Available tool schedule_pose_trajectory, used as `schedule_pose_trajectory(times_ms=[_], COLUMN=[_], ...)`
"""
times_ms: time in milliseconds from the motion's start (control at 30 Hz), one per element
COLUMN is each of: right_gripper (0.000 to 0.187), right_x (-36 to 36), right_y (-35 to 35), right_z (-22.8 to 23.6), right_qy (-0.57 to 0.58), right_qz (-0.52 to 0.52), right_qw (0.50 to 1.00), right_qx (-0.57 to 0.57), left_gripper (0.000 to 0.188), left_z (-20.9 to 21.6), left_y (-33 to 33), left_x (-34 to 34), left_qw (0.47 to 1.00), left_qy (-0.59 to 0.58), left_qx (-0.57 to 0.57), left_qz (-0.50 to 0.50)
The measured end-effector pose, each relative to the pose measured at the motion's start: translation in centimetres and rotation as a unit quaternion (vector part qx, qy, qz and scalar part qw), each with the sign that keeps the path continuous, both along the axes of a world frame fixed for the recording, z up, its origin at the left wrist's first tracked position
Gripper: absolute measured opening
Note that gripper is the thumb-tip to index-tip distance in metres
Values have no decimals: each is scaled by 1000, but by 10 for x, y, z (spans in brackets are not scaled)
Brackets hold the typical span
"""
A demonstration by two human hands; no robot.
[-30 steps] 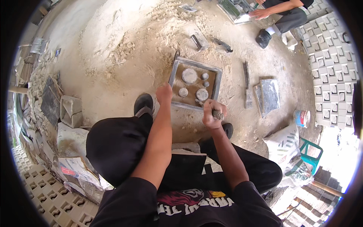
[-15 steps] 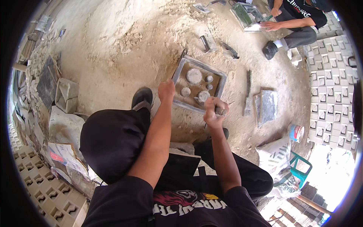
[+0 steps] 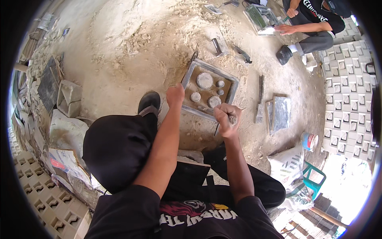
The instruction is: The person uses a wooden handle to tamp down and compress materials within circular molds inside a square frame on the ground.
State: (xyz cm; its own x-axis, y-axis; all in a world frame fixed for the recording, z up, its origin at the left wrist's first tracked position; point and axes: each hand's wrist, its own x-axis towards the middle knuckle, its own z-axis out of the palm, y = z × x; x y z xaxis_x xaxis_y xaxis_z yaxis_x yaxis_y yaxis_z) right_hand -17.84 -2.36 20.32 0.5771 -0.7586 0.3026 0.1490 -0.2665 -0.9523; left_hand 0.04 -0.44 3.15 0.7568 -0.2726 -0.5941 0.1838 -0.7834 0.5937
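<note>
Between my feet, a square grey mould frame lies on the ground, filled with brown sandy material. Several round pale discs of different sizes sit in it, the largest disc toward the far left. My left hand is closed at the left side of the frame and appears to grip its edge; its fingertips are hidden. In my right hand, over the near right corner, is a trowel-like tool, its rounded handle end showing in the fist. Its narrow blade points left over the near edge, beside the nearest disc.
Beyond the mould lie a plate with a dark cylindrical handle and a dark tool. Flat grey slabs, a long bar, a paint bucket and a white sack are at right. A co-worker works far right.
My right hand has shifted slightly, and the tool's blade now shows more clearly along the near edge of the mould. My left hand stays in place.
</note>
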Motion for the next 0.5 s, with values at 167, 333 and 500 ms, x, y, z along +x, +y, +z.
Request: schedule_pose_trajectory(times_ms=[167,333,500], right_gripper=[27,21,22], right_x=[0,4,-3], right_y=[4,16,14], right_z=[18,8,15], right_qy=[28,-1,-42], right_qz=[-36,-86,-64], right_qw=[998,995,997], right_qx=[45,41,30], left_gripper=[55,57,57], left_z=[5,-10,-10], left_y=[-2,2,0], left_x=[-3,0,-3], left_qw=[1000,999,999], left_qy=[-15,-13,-27], left_qx=[10,-17,-16], left_qz=[23,-27,-28])
